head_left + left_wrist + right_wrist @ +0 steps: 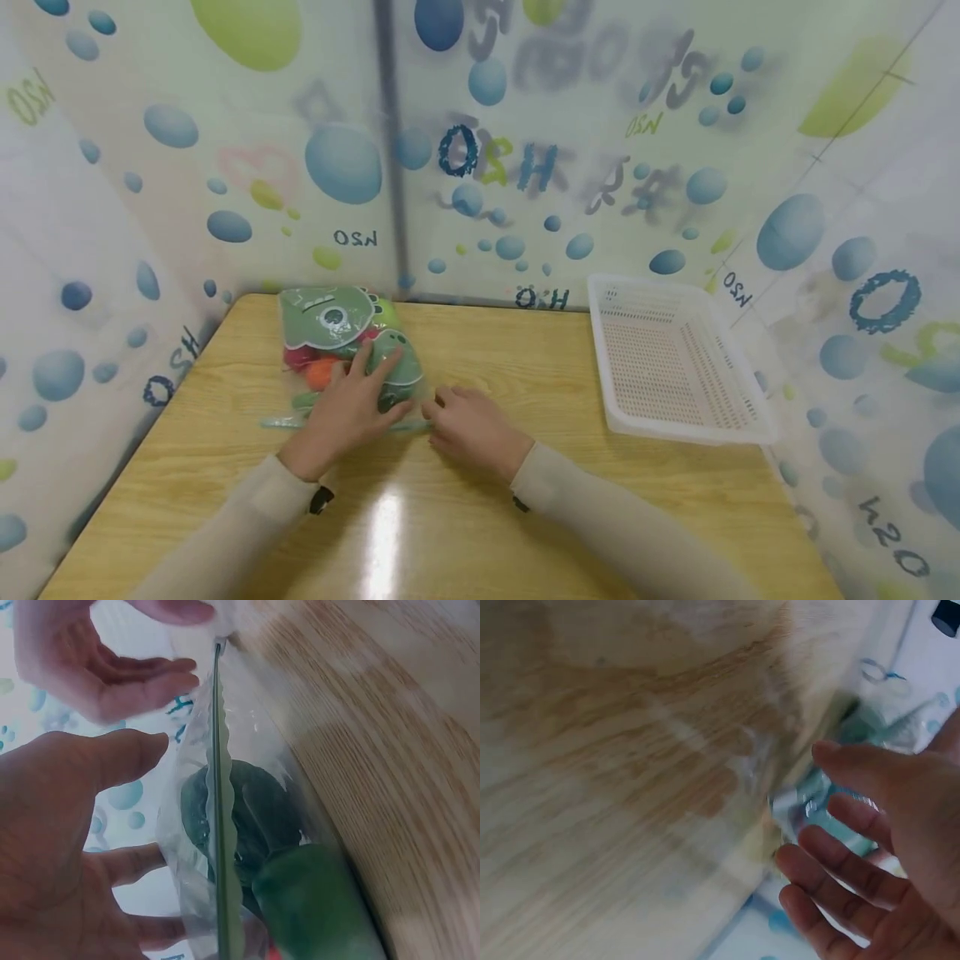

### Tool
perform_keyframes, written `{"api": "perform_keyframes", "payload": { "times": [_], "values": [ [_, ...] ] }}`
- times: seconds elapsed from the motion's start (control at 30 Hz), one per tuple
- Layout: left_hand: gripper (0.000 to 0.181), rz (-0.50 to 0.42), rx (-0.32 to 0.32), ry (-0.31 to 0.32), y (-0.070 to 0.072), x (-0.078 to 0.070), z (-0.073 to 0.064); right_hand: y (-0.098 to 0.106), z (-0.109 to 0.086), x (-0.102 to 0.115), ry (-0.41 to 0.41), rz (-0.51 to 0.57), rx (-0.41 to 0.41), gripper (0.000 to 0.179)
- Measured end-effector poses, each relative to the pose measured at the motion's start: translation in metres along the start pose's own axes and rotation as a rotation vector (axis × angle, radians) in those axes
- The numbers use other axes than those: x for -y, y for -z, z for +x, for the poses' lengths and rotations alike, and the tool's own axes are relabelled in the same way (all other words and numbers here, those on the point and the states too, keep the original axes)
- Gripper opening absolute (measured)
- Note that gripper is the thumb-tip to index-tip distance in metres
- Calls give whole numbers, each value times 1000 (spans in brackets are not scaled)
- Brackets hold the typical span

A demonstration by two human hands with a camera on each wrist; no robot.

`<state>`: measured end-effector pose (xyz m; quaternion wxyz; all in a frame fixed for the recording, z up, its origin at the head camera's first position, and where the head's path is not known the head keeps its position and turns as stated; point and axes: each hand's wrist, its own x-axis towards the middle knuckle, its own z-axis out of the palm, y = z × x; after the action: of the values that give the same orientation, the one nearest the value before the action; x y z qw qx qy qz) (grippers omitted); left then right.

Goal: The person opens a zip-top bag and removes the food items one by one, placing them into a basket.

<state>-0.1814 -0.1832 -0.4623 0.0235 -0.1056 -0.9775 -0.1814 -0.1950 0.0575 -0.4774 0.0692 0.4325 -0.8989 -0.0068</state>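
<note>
A clear plastic zip bag [330, 312] with a green cartoon animal face lies at the back left of the table. Through it show an orange piece [320, 374], dark pink and green pieces. My left hand [347, 410] rests on the bag with fingers spread. In the left wrist view, the bag's green zip strip [218, 787] runs past the left thumb, its edges close together. My right hand [474, 429] is at the bag's near right corner, fingers loosely bent. The right wrist view shows a gap between its thumb and fingers, with nothing held there.
A white perforated plastic basket [617, 417] stands at the right of the wooden table [517, 358]. Wall sheets [480, 225] printed with blue and green bubbles enclose the table's back and both sides.
</note>
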Motion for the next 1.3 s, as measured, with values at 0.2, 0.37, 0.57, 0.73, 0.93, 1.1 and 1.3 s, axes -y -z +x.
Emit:
{"api": "perform_keyframes", "payload": {
  "times": [0.2,0.37,0.57,0.73,0.93,1.1,1.3],
  "values": [
    [87,-21,15,-45,-2,-2,-3,-10,12,3,-21,-132,-2,19],
    [98,-19,40,-114,-4,0,-4,-15,16,-5,-20,-158,-26,17],
    [102,14,-2,-219,-11,2,-3,-8,5,-17,-72,-31,-6,17],
    [95,7,-65,-320,-18,-3,1,-1,-15,-28,-99,88,-53,12],
    [91,-22,-76,-379,-23,-16,11,7,-38,-43,-82,161,-181,14],
    [92,-32,-45,-395,-26,-25,17,14,-54,-51,-62,200,-232,17],
    [91,-60,-58,-381,-29,-36,16,21,-71,-60,-78,385,-254,17]
  ]
}}
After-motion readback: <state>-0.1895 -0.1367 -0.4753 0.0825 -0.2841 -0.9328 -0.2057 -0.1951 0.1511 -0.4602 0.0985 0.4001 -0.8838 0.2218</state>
